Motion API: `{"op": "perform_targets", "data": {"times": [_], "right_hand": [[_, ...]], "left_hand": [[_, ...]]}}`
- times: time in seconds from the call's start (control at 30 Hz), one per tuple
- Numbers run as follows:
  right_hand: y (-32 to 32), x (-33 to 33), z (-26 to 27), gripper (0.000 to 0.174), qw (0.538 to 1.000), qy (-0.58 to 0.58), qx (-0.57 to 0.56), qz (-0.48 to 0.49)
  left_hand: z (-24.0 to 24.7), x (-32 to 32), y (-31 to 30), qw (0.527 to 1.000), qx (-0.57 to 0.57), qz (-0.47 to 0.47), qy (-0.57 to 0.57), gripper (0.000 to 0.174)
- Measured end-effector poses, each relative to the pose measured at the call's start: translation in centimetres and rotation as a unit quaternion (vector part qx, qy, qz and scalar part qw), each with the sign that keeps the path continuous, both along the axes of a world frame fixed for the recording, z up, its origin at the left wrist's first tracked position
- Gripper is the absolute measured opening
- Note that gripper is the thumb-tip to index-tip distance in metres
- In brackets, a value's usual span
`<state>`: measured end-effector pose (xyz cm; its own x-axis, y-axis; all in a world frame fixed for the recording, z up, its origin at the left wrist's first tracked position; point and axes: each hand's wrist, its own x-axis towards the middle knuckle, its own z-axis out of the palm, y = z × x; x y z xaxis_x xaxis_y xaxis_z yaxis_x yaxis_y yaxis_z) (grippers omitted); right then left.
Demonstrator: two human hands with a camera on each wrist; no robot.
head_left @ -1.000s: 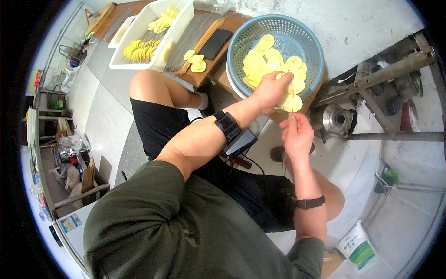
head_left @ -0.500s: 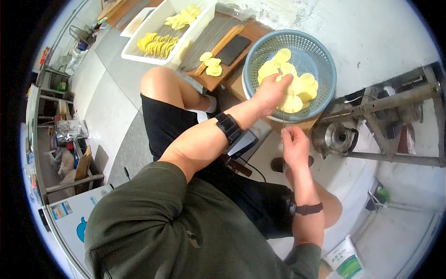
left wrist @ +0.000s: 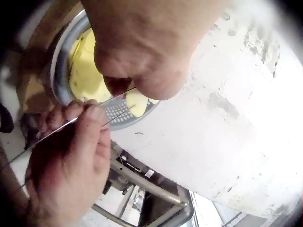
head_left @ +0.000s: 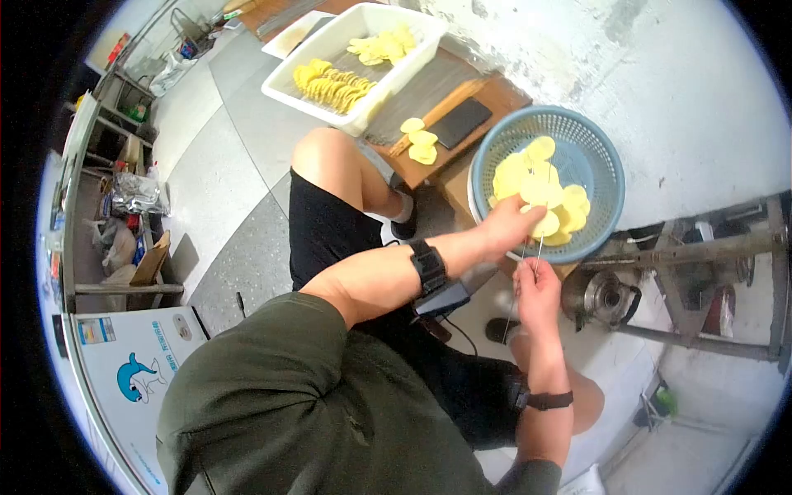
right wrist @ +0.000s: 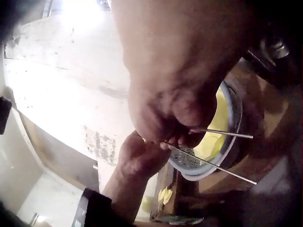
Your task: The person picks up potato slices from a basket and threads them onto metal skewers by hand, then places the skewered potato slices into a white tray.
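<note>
In the head view, my left hand (head_left: 505, 228) pinches a thin yellow potato slice (head_left: 542, 223) at the near rim of a blue-grey plastic colander (head_left: 592, 169). More potato slices lie inside the colander. Just below, my right hand (head_left: 538, 293) grips two thin metal skewers (head_left: 540, 247) between thumb and fingers. The left wrist view has a skewer running from the right hand (left wrist: 71, 161) up to the left hand (left wrist: 142, 61), with a slice (left wrist: 137, 104) beside it. Two skewer ends (right wrist: 222, 133) stick out from the right fist (right wrist: 175, 113) in the right wrist view; my left hand (right wrist: 142, 156) is right against it.
A white tray (head_left: 363, 120) at upper left holds rows of skewered slices. Beside it, a wooden board (head_left: 495, 91) carries bare skewers, a black phone (head_left: 462, 124) and a few slices (head_left: 422, 148). A metal kettle (head_left: 598, 295) and metal frame (head_left: 701, 256) stand right of the colander.
The head view has swung, shifting the scene right and down. My right hand has come up closer to the left hand and the colander; both skewers now show plainly.
</note>
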<state>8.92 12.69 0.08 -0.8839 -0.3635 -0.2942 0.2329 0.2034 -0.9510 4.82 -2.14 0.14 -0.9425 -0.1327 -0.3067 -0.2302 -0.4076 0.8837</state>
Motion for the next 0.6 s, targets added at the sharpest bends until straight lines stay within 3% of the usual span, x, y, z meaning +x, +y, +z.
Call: {"op": "perform_targets", "data": {"times": [0.1, 0.13, 0.27, 0.3, 0.33, 0.43, 0.53, 0.6], "right_hand": [[-1.0, -0.4, 0.2, 0.013, 0.999, -0.001, -0.007, 0.033], [-1.5, -0.6, 0.3, 0.014, 1.0, -0.012, -0.026, 0.004], [-1.9, -2.0, 0.2, 0.019, 0.999, -0.021, -0.036, -0.022], [-1.9, -2.3, 0.5, 0.019, 1.0, -0.018, -0.018, -0.015], [-2.1, -2.5, 0.7, 0.019, 1.0, -0.016, -0.022, -0.013], [-2.9, -3.2, 0.9, 0.018, 0.999, -0.039, 0.013, -0.007], [-3.7, -3.3, 0.4, 0.017, 0.998, -0.064, 0.021, 0.018], [-4.7, -3.6, 0.5, 0.016, 0.996, -0.068, 0.027, 0.045]], "left_hand": [[0.7, -0.2, -2.1, 1.0, -0.009, 0.009, 0.004, 0.031], [1.0, -0.9, -3.6, 0.998, -0.037, 0.041, 0.011, 0.033], [3.8, -5.3, -14.0, 0.975, -0.174, 0.129, 0.045, 0.039], [6.2, -6.0, -17.1, 0.949, -0.278, 0.149, 0.023, 0.044], [6.8, -7.6, -20.9, 0.921, -0.348, 0.157, 0.07, 0.045], [12.9, -8.8, -28.4, 0.857, -0.474, 0.191, 0.07, 0.047], [14.1, -10.7, -34.5, 0.758, -0.632, 0.16, -0.005, 0.047], [10.5, -12.7, -38.8, 0.727, -0.678, 0.094, -0.055, 0.047]]}}
